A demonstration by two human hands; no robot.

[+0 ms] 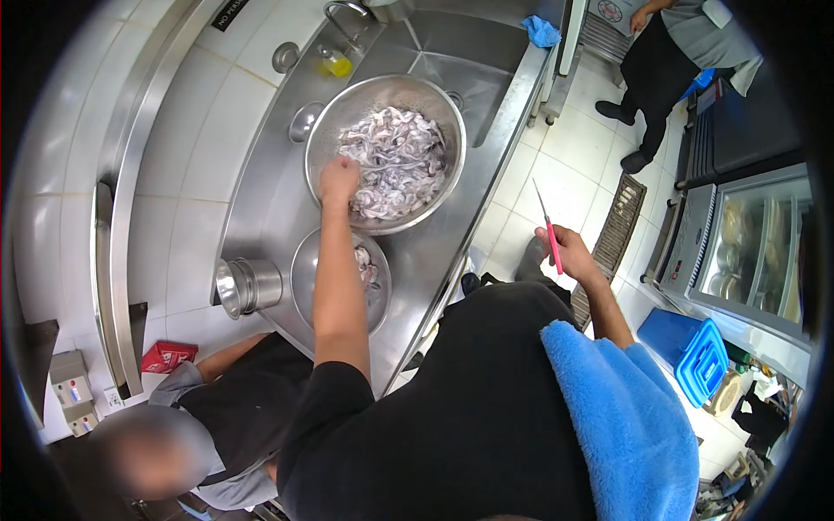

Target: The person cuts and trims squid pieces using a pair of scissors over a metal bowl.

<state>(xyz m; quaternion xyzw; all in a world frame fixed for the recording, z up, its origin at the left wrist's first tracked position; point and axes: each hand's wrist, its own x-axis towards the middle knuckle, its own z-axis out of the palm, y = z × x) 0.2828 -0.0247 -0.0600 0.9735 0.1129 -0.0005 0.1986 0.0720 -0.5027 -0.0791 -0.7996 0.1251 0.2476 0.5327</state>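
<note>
My left hand (pixel 340 181) reaches into a large steel bowl (pixel 322 130) standing in the sink area. Its fingers are curled at the left edge of a heap of pale, purplish squid pieces (pixel 401 161); what they hold is hidden. Out to the right, away from the counter, my right hand (pixel 569 253) grips a small knife (pixel 552 244) with a pink handle, its thin blade pointing up and away. Partly behind my left forearm sits a smaller steel bowl (pixel 383 300) with a few similar pieces in it.
Steel pots (pixel 249 287) stand at the counter's left edge. A tap (pixel 347 10), a yellow liquid bottle (pixel 334 62) and a blue cloth (pixel 541 32) are farther back. One person (pixel 252 391) is close on my left, another (pixel 665 65) at far right. A glass-front fridge (pixel 751 243) stands right.
</note>
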